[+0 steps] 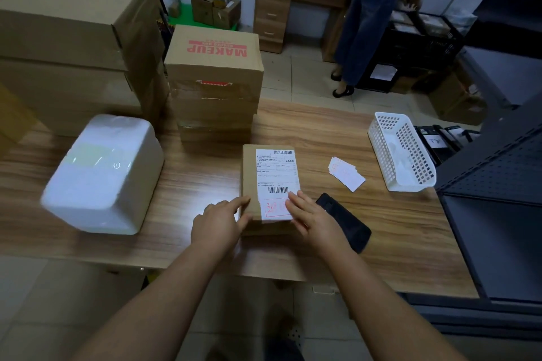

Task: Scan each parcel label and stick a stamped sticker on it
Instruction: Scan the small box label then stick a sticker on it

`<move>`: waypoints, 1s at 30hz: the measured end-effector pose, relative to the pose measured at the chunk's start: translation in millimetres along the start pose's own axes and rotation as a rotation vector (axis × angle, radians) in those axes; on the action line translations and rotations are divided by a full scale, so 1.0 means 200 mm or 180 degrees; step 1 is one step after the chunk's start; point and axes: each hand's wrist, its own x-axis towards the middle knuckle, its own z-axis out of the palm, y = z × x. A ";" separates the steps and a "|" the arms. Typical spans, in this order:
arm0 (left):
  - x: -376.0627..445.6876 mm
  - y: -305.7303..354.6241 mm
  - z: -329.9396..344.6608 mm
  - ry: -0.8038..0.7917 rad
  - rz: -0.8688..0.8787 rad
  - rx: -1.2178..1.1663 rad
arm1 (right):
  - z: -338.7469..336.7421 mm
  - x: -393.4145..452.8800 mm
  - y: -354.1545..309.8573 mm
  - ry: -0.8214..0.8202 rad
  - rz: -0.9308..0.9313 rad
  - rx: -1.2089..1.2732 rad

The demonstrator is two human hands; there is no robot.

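Parcel (250, 182), a small flat cardboard box, lies on the wooden table (205, 173) right in front of the person, its shipping label (277, 173) facing up. A red-stamped sticker (275, 209) sits at the label's near end. The left hand (218, 223) rests on the parcel's near left corner, fingers straight and slightly spread. The right hand (312, 218) presses flat fingers on the sticker's right edge. A dark scanner (347, 223) lies just right of the parcel, loose stickers (346, 173) and a white basket (401, 152) farther right.

A small brown parcel (249, 182) lies flat on the table with a white label (277, 173) on top. A white sticker with a red stamp (275, 208) sits on the near end of the label. More stamped stickers (346, 173) lie in a loose pile to its right.
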 end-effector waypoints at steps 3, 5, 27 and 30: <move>0.01 0.00 0.02 -0.0016 0.0025 -0.0055 | -0.07 -0.02 0.03 -0.0267 0.0749 0.0725; 0.01 -0.01 0.04 0.0036 0.0127 -0.0143 | -0.12 -0.02 0.08 -0.0358 0.1097 0.1126; -0.25 0.18 -0.06 0.1475 -0.0162 -0.1455 | -0.35 0.28 0.01 -0.1091 0.0093 0.1974; -0.38 0.19 -0.27 0.1914 -0.0130 -0.1257 | -0.46 0.36 -0.19 -0.0944 -0.0436 0.2021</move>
